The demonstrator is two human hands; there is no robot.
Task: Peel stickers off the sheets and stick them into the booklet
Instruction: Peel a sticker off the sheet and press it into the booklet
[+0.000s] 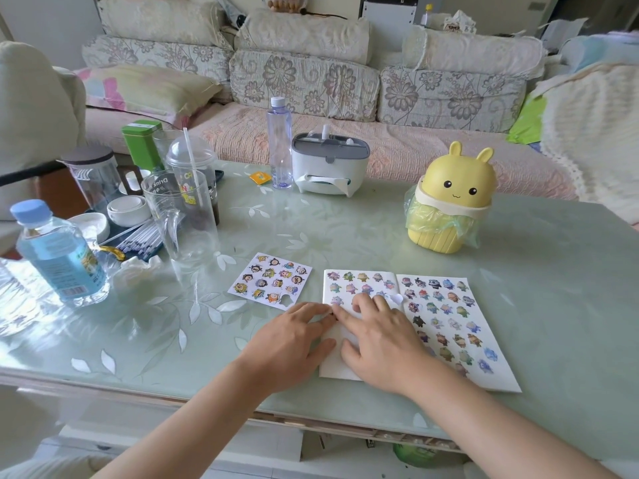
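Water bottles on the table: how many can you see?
2. One blue-capped bottle stands at the near left; a taller clear bottle stands farther back, beside the tissue box. Clutter at left may hide others.

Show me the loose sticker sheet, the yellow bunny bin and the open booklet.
Square white sticker sheet of cartoon characters [269, 281]: head view, sheet's middle.
Yellow bunny-shaped plastic bin [453, 188]: head view, its face.
Open white paper booklet [498, 378]: head view, bare corner of right page.

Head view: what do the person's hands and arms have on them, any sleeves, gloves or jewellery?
Nothing worn shows: left hand and right hand are ungloved, no rings, watch or bracelet visible; left forearm and right forearm are bare to the frame's edge.
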